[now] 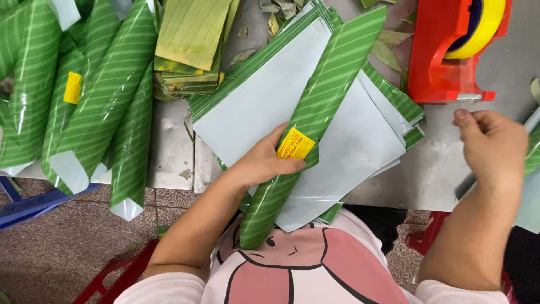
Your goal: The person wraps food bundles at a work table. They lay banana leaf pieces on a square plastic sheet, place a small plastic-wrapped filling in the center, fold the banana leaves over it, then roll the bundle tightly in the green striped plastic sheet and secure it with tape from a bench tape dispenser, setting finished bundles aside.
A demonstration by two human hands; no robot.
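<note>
One green striped roll with one yellow label; about five finished green rolls piled at the left, the exact count unclear; one stack of white sheets; one stack of folded leaves; one red tape dispenser; two hands.

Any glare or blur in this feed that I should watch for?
Head view: soft, even light, with glare streaks on the glossy wrapped rolls; the right hand looks slightly blurred; the left hand and its green roll are sharp.
</note>
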